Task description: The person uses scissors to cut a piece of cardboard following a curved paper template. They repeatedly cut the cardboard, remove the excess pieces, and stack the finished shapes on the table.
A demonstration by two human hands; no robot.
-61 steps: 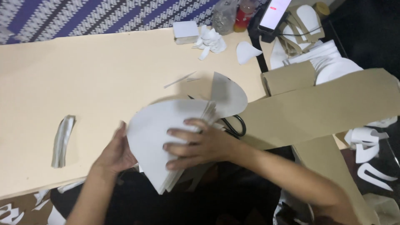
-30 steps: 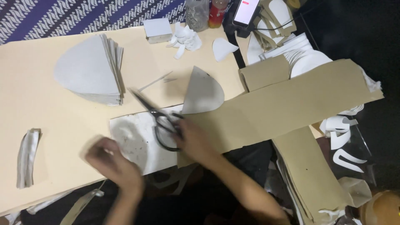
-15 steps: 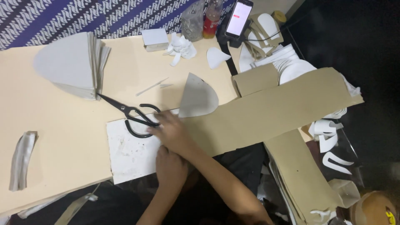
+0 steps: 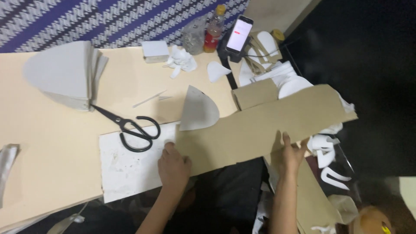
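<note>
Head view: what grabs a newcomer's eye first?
The long brown cardboard strip running across the middle, with the left hand pressing its near end and the right hand at its lower edge. Left of it, black scissors lie partly on a white sheet. A stack of grey fan-shaped pieces sits at the far left of the table.

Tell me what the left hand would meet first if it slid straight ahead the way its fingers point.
Probably the black scissors: the left hand points up and slightly left across the white sheet, though it might pass just right of their handles.
</note>
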